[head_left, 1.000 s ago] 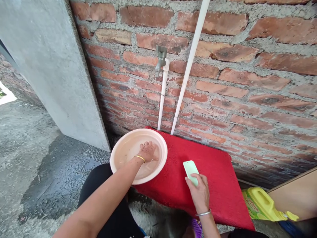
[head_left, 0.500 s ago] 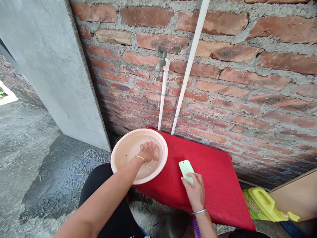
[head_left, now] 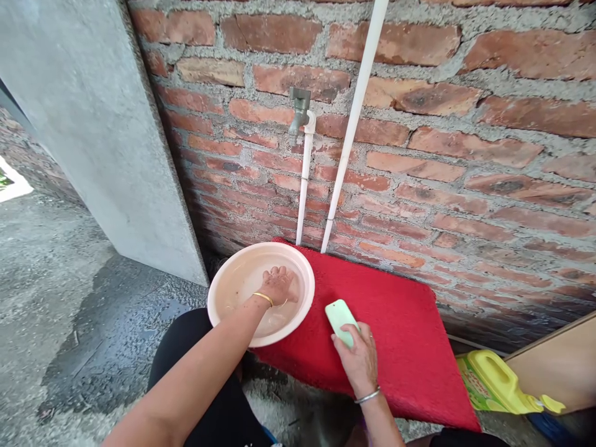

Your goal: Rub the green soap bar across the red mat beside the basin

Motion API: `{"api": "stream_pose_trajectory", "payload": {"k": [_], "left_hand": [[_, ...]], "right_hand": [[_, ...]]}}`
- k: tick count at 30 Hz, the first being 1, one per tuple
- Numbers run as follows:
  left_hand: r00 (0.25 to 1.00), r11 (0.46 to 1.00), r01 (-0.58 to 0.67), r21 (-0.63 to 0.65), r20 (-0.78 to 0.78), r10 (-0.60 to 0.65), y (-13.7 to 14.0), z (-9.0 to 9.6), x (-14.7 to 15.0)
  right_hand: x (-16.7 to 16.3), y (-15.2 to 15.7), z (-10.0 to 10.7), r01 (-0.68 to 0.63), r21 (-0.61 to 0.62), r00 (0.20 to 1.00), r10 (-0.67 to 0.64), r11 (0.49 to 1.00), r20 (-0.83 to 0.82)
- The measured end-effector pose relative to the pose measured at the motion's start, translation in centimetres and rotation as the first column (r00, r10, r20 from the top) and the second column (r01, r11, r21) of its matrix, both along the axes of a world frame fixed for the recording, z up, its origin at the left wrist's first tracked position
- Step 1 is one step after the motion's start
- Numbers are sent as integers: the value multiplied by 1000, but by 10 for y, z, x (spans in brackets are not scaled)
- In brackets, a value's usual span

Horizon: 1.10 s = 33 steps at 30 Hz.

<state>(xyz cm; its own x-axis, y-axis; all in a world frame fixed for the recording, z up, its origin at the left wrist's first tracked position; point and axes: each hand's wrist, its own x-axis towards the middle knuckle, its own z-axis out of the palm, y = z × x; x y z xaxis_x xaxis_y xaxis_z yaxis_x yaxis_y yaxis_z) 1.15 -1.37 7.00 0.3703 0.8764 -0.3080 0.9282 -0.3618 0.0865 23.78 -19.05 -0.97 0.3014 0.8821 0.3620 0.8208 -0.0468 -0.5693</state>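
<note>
My left hand [head_left: 278,285] is partly under the water in a pale pink plastic basin [head_left: 215,297]. Its fingers are spread and I see nothing in them. Beside the basin, my right hand [head_left: 359,357] grips a light green scrubbing brush [head_left: 341,318] with a small hole at its far end. The brush lies flat against a red mat [head_left: 395,323], its underside hidden. The basin stands on the mat's left end.
A grey tap [head_left: 298,113] and a white pipe [head_left: 354,124] run along the brick wall [head_left: 419,161]. At the left leans a grey slab [head_left: 116,136], by wet floor [head_left: 125,329]. A yellow jug [head_left: 496,382] lies at the right.
My right hand has slid the scrubbing brush a little to the left over the mat, towards the basin. My left hand stays in the water, much as before.
</note>
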Motion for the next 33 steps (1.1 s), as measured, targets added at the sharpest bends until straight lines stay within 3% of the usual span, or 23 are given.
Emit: {"api": "stream_pose_trajectory", "payload": {"k": [4, 10, 13, 19, 22, 29, 33], "left_hand": [[1000, 1000, 4, -10, -14, -4, -1, 5, 1], [1000, 1000, 6, -1, -1, -6, 0, -1, 0], [1000, 1000, 2, 9, 1, -2, 1, -5, -1], [1000, 1000, 8, -4, -1, -8, 0, 2, 0], [1000, 1000, 2, -8, -2, -2, -1, 4, 0], [1000, 1000, -3, -3, 12, 3, 1, -4, 0], [1000, 1000, 3, 1, 15, -3, 1, -4, -1]], "right_hand": [[20, -4, 4, 87, -2, 994, -87, 996, -69], [-29, -5, 4, -101, -18, 994, 100, 995, -51], [-37, -2, 1, -129, -30, 992, 129, 991, 10], [16, -1, -1, 36, -18, 999, -37, 999, -33], [25, -2, 1, 98, -17, 993, -99, 995, -68], [-23, -5, 1, -86, -11, 994, 85, 996, -67], [-27, -5, 0, -97, -15, 994, 97, 995, -48]]}}
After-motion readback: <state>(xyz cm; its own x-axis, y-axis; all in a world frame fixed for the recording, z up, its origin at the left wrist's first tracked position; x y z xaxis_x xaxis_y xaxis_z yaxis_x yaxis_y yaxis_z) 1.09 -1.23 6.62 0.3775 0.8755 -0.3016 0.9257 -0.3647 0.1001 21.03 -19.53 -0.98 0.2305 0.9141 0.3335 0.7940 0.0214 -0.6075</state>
